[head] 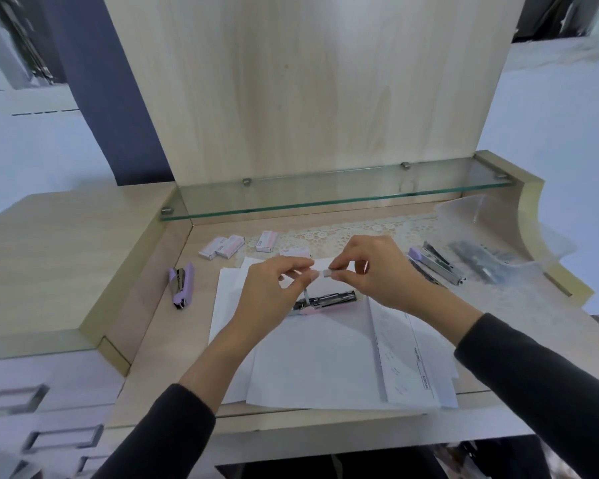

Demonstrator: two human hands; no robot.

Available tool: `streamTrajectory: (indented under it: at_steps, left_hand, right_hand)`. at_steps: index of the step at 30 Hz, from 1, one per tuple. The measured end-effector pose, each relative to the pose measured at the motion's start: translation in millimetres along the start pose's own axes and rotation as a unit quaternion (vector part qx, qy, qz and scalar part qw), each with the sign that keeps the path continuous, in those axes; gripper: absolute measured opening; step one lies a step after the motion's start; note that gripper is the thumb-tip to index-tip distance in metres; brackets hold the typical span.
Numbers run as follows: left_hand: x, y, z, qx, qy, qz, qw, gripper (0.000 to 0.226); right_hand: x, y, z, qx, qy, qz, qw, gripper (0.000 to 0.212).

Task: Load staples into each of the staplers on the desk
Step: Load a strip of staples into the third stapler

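Note:
My left hand [274,292] and my right hand [377,271] meet above the desk and pinch a small strip of staples [325,273] between their fingertips. Just below them an open stapler [325,300] lies on white paper sheets [325,357] with its metal channel facing up. A closed lilac stapler [181,285] lies to the left on the desk. Another lilac stapler [436,262], opened, lies to the right. Several small staple boxes [225,247] sit behind the hands.
A clear plastic bag [491,257] holding dark items lies at the right rear. A glass shelf [325,198] runs along the back under a tall wooden panel. Drawers [32,409] are at the lower left. A lace mat [343,233] covers the desk's rear.

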State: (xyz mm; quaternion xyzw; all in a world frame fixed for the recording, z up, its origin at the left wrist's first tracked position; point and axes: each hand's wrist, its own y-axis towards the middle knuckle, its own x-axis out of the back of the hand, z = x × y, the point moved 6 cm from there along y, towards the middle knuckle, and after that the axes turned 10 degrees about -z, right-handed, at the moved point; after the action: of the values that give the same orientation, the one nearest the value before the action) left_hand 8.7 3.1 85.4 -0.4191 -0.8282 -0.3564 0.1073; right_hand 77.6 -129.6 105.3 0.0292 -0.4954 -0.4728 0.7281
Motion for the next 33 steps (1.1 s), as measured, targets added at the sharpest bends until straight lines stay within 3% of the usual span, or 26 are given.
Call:
streamTrajectory:
  at_steps: [4, 8, 16, 27, 33]
  left_hand:
    - [-7.6, -14.1, 26.4, 0.025, 0.094, 0.055, 0.994, 0.032]
    - [-17.4, -23.9, 31.7, -0.054, 0.182, 0.063, 0.98, 0.021]
    - [-18.3, -33.4, 39.6, -0.143, 0.17, -0.021, 0.975, 0.019]
    - [-19.8, -34.3, 41.4, -0.16, 0.157, -0.008, 0.974, 0.023]
    - [-18.5, -35.6, 39.3, -0.175, 0.149, -0.021, 0.973, 0.027]
  right_hand:
    - [-7.7, -8.2, -16.4, -0.021, -0.014, 0.028, 0.999, 0.01]
    - [-22.2, -15.9, -21.5, -0.02, -0.024, 0.051, 0.998, 0.011]
    - [-35.4, -18.2, -23.1, -0.013, -0.031, 0.075, 0.997, 0.013]
    - [-38.1, -15.9, -21.4, -0.003, -0.051, 0.107, 0.993, 0.01]
    - [-39.5, -14.8, -26.4, -0.075, 0.008, 0.121, 0.99, 0.005]
